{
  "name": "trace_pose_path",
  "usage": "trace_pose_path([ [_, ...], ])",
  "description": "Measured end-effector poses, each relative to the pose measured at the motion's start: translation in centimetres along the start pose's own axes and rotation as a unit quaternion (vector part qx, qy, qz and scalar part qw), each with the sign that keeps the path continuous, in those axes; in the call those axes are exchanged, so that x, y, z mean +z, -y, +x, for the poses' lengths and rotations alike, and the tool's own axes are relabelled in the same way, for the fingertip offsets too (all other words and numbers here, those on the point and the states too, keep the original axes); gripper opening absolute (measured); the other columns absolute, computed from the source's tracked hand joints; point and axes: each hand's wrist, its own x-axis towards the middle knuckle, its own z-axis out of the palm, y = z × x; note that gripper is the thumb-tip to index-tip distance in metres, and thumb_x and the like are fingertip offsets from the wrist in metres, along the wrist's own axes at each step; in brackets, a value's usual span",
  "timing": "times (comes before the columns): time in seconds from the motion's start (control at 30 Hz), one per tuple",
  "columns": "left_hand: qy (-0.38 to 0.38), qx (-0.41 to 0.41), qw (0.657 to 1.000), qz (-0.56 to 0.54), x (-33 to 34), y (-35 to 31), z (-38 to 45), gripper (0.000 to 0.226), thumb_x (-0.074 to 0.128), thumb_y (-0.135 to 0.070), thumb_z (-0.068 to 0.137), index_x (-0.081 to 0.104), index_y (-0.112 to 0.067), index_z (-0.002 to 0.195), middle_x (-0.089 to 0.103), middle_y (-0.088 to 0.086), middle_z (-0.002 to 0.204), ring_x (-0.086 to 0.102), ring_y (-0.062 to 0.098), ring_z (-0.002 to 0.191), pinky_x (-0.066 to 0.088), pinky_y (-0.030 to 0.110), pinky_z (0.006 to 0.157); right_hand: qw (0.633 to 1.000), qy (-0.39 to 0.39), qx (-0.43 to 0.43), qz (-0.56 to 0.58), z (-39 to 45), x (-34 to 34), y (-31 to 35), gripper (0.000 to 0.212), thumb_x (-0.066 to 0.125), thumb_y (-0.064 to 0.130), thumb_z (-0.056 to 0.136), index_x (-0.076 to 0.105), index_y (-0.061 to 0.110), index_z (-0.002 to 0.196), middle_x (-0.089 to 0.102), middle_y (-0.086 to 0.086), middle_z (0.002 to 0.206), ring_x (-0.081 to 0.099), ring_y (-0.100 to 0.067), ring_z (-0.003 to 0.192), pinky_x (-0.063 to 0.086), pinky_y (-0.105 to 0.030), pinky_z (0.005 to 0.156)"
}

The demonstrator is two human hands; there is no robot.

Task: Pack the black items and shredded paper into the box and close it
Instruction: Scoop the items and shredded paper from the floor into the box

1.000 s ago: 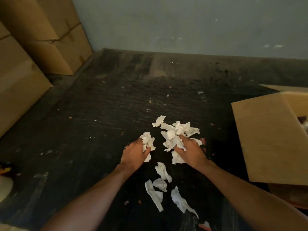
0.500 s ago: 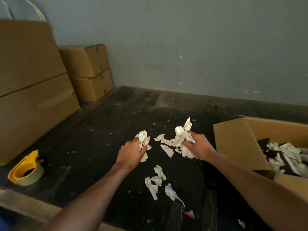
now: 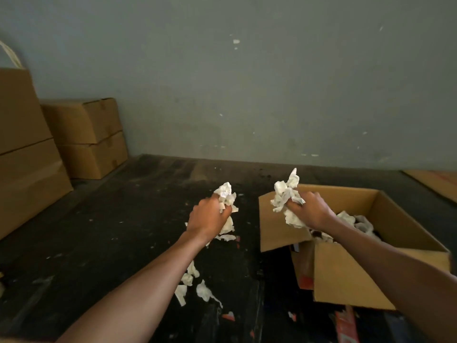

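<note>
My left hand (image 3: 207,219) is closed around a wad of white shredded paper (image 3: 227,194), held above the dark floor just left of the open cardboard box (image 3: 346,280). My right hand (image 3: 311,211) grips a bigger bunch of shredded paper (image 3: 286,196) over the box's left flap (image 3: 274,233). Inside the box lie more paper scraps (image 3: 356,221) on top of dark items, mostly hidden by my right arm. A few loose paper pieces (image 3: 193,283) remain on the floor beneath my left forearm.
Stacked closed cardboard boxes (image 3: 86,137) stand at the back left, with larger ones (image 3: 22,154) along the left edge. A flat cardboard sheet (image 3: 435,181) lies at the far right. The grey wall (image 3: 247,82) closes off the back.
Both hands have lifted off the floor with paper in them and moved right toward the box. The view has tilted up and the box interior has come into sight.
</note>
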Motion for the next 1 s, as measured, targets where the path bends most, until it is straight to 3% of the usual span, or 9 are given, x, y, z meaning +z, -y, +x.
trace_pose_path([
  [0.13,0.012,0.044,0.999,-0.023,3.5,-5.3,2.2,0.035,0.048,-0.043,0.093,0.059,-0.014,0.108,0.068,0.008,0.093,0.067,0.032,0.086,0.055,0.044,0.078,1.0,-0.019,0.013,-0.019,0.3,-3.6,-5.0,0.025,0.056,0.046,0.09,0.067,0.025,0.095,0.071,-0.001,0.092,0.065,-0.025,0.083,0.053,-0.042,0.074],
  [0.33,0.029,0.075,0.995,-0.062,10.5,-13.8,6.9,0.033,0.049,-0.042,0.093,0.06,-0.015,0.107,0.069,0.006,0.091,0.067,0.029,0.082,0.055,0.041,0.075,0.999,0.001,0.008,-0.039,2.0,-7.9,-13.5,0.012,0.056,0.043,0.093,0.056,0.032,0.088,0.065,0.007,0.084,0.061,-0.014,0.078,0.047,-0.032,0.067],
  [0.5,0.065,0.076,0.994,-0.041,17.9,-20.1,10.3,0.026,0.048,-0.044,0.095,0.059,-0.02,0.092,0.066,0.0,0.083,0.062,0.019,0.073,0.05,0.033,0.063,0.995,0.089,0.025,-0.035,4.8,-9.5,-21.6,0.024,0.058,0.045,0.092,0.065,0.027,0.104,0.069,0.009,0.091,0.067,-0.009,0.083,0.057,-0.035,0.076],
  [0.6,0.129,0.014,0.991,-0.03,22.3,-21.7,12.0,0.033,0.05,-0.051,0.09,0.063,-0.022,0.095,0.066,-0.001,0.082,0.064,0.02,0.074,0.056,0.039,0.07,0.986,0.163,0.033,-0.014,6.6,-10.1,-24.8,0.013,0.06,0.037,0.094,0.065,0.028,0.1,0.071,0.008,0.092,0.069,-0.01,0.086,0.055,-0.031,0.08],
  [0.7,0.238,-0.031,0.971,0.002,25.3,-22.4,13.0,0.036,0.06,-0.051,0.087,0.066,-0.023,0.109,0.069,-0.001,0.102,0.065,0.019,0.09,0.055,0.04,0.084,0.969,0.241,0.049,-0.017,7.8,-10.2,-27.2,0.017,0.064,0.037,0.091,0.06,0.032,0.106,0.068,0.01,0.104,0.066,-0.011,0.099,0.051,-0.032,0.089],
  [0.8,0.329,-0.044,0.942,0.047,27.0,-22.8,13.5,0.06,0.072,-0.059,0.077,0.063,-0.019,0.121,0.065,-0.001,0.12,0.062,0.02,0.103,0.051,0.034,0.09,0.96,0.272,0.045,-0.04,9.3,-9.9,-29.0,0.062,0.069,0.042,0.087,0.042,0.027,0.14,0.06,0.002,0.131,0.057,-0.022,0.123,0.044,-0.038,0.103],
  [0.87,0.347,-0.065,0.934,0.063,27.7,-22.8,13.7,0.095,0.075,-0.076,0.054,0.059,-0.019,0.128,0.06,0.0,0.131,0.059,0.022,0.114,0.05,0.039,0.096,0.959,0.272,0.049,-0.059,10.1,-9.8,-29.6,0.084,0.068,0.04,0.088,0.019,0.022,0.154,0.05,-0.007,0.144,0.047,-0.028,0.133,0.039,-0.039,0.109],
  [0.93,0.361,-0.082,0.926,0.07,28.4,-22.5,14.2,0.134,0.07,-0.086,0.029,0.046,-0.018,0.143,0.047,0.004,0.147,0.05,0.026,0.128,0.046,0.043,0.103,0.965,0.254,0.042,-0.051,10.7,-9.6,-30.3,0.083,0.067,0.038,0.089,0.017,0.029,0.155,0.046,-0.011,0.148,0.046,-0.029,0.133,0.039,-0.04,0.108],
  [1.0,0.37,-0.086,0.922,0.077,28.5,-22.7,14.4,0.148,0.071,-0.087,0.028,0.029,-0.019,0.153,0.033,0.005,0.158,0.039,0.028,0.14,0.039,0.045,0.11,0.971,0.233,0.021,-0.043,11.1,-9.2,-31.1,0.065,0.063,0.035,0.092,0.032,0.034,0.149,0.052,-0.006,0.142,0.051,-0.026,0.128,0.043,-0.039,0.103],
])
